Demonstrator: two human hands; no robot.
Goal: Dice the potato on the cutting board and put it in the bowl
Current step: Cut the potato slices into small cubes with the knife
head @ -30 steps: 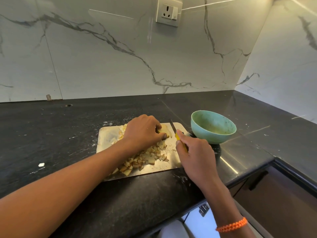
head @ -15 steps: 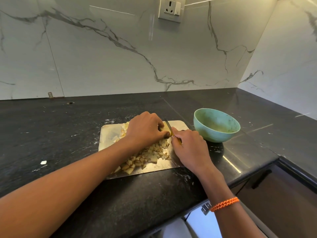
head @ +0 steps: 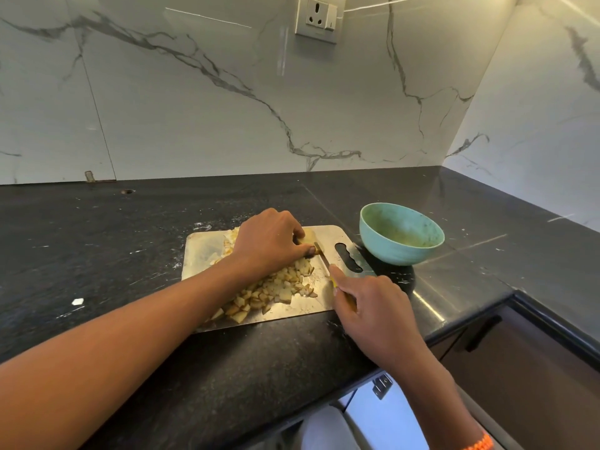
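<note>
Head view: my left hand (head: pixel 271 243) pins the potato (head: pixel 308 236) at the cutting board's (head: pixel 201 251) far edge, right hand (head: pixel 368 308) grips the knife (head: pixel 321 256), blade just right of left fingers (head: pixel 310 251), bowl (head: pixel 401 233) further right, empty.

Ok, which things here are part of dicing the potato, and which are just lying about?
Part of the job:
potato piece under left hand
knife in right hand
diced potato
cutting board
bowl

Lying about:
white scrap on counter
wall socket
</note>
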